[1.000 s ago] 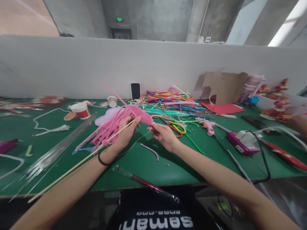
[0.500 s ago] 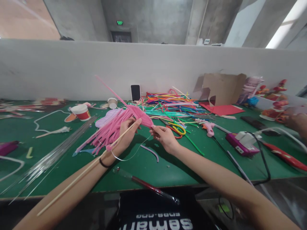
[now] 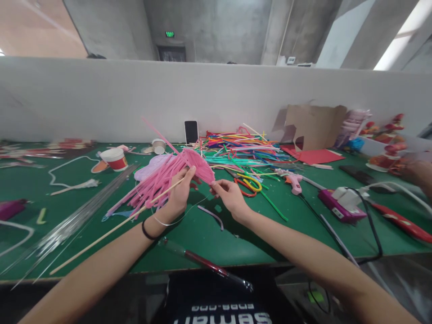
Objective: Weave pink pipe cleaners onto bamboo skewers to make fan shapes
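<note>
Above the near middle of the green table [image 3: 209, 243], the left hand [image 3: 177, 198] has its fingers curled round a pink bundle of pipe cleaners [image 3: 162, 177] and a long wooden stick [image 3: 111, 229] that slants toward the near left. Just right of it, the right hand [image 3: 229, 198] pinches the bundle's bound end between thumb and fingertips; a thin wire [image 3: 178, 216] loops beneath both hands

**Worktable layout**

A stem bundle [image 3: 168, 173] is held above the table [image 3: 236, 243] centre. Behind it a phone [image 3: 191, 131] leans on the wall. Cup [image 3: 114, 158] left, wires [image 3: 67, 220] further left; glue gun [image 3: 293, 180] and cardboard [image 3: 313, 123] right.
</note>
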Available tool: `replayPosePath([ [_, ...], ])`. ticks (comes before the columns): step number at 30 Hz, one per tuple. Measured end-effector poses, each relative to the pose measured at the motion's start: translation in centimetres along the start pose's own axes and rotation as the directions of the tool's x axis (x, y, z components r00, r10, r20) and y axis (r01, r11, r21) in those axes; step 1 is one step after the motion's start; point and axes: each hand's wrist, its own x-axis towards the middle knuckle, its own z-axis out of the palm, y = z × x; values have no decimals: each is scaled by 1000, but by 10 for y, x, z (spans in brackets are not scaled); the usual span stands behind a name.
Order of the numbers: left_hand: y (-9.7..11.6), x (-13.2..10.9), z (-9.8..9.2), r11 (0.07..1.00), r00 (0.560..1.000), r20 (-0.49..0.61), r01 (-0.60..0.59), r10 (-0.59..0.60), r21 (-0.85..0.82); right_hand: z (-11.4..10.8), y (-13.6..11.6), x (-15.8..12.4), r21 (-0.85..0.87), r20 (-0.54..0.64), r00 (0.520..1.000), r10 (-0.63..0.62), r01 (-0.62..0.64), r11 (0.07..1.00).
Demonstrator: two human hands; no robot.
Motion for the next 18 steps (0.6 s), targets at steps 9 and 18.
replayPosePath([
  [9, 6, 1, -5, 997, 999, 6, -52, 52, 65, -7, -9, -1, 230, 89, 986, 138, -155, 961],
  [18, 3, 1, -7, 985, 995, 26, -101, 98, 143, -7, -7, -1, 174, 135, 973, 187, -209, 962],
])
